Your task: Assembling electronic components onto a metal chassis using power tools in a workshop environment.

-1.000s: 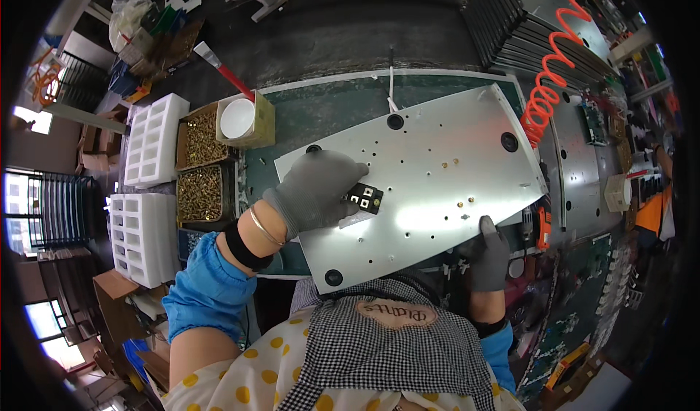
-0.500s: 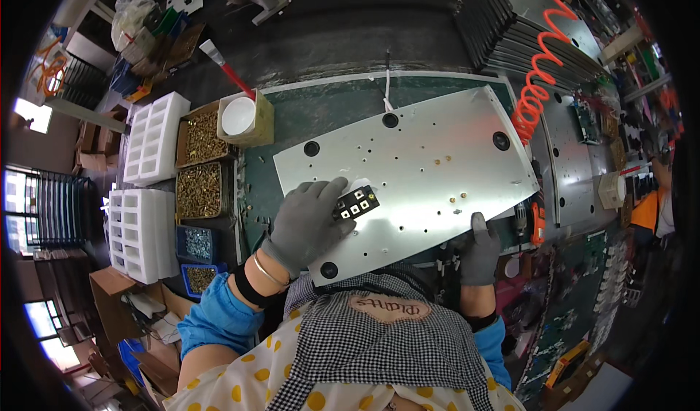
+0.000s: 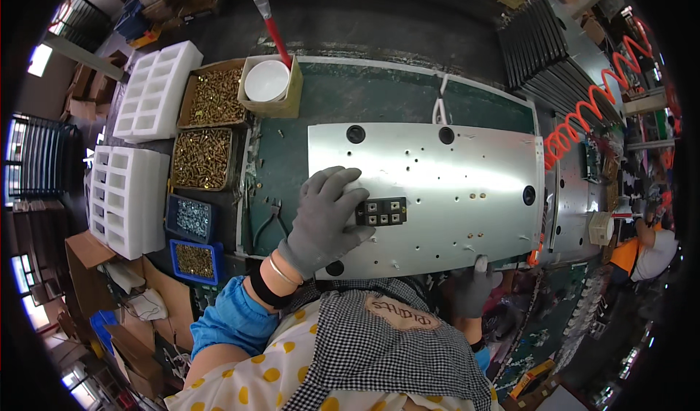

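A large silvery metal plate (image 3: pixel 437 185) with black round feet and small holes lies across the green mat in front of me. On its left part sits a small black rectangular module (image 3: pixel 382 212) with several square metal terminals. My gloved left hand (image 3: pixel 324 218) is closed around the module's left end, its fingers and thumb on either side. At the plate's near edge, toward the right, my gloved right hand (image 3: pixel 472 291) holds on with its thumb over the top. The other right fingers are mostly hidden under the edge.
Left of the mat stand boxes of brass fasteners (image 3: pixel 200 159), blue bins of small hardware (image 3: pixel 193 218) and white foam trays (image 3: pixel 127 199). A box with a white tub (image 3: pixel 267 81) and red-handled brush stands behind. Pliers (image 3: pixel 268 221) lie left of the plate. An orange coiled hose (image 3: pixel 594 105) hangs right.
The plate has turned clockwise and now lies almost square to me, with the module turned along with it. My view has shifted too. Both hands keep their holds.
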The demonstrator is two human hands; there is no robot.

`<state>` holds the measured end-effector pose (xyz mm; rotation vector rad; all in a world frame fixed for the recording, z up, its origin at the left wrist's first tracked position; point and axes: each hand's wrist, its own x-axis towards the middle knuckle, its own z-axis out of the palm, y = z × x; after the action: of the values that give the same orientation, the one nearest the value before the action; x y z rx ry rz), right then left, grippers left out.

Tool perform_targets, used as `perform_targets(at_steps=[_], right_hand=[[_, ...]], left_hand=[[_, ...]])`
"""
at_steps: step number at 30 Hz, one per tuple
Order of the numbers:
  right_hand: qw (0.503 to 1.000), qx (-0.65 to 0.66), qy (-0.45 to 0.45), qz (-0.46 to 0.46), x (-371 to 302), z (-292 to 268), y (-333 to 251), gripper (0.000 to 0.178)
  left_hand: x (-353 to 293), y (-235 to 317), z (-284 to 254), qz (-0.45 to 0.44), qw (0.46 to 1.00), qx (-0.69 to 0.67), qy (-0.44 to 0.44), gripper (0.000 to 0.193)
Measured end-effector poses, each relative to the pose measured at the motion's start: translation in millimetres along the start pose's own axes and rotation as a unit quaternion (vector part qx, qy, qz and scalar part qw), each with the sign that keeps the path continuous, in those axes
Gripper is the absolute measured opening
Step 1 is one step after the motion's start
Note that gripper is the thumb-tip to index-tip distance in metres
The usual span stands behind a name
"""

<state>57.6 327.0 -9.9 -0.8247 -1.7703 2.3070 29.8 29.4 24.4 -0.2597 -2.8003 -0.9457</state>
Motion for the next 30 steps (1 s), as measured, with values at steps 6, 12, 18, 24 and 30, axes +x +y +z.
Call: perform_targets(at_steps=[6,12,18,24,30], right_hand=[[0.985,-0.160,-0.071,-0.007,19,-28,4,0.060],[0.988,-0.012,-0.123,0.097,23,-18,-14,0.059],[0.982,-0.059,-0.155,0.094,36,-46,-25,0.053],[0.887,-0.307,-0.310,0.150,76,-91,-117,0.033],[0.921,-0.363,-0.038,-0.132,188,-144,-116,0.035]], left_hand=[[1,-17,2,0.019,1.000,-0.009,0.000,0.052],[4,-18,1,0.005,1.000,-0.017,-0.005,0.052],[6,-14,0,0.016,0.999,-0.028,-0.013,0.059],[-20,-23,-19,-0.042,0.990,-0.098,0.088,0.072],[-58,-54,-39,-0.222,0.913,-0.271,0.209,0.045]])
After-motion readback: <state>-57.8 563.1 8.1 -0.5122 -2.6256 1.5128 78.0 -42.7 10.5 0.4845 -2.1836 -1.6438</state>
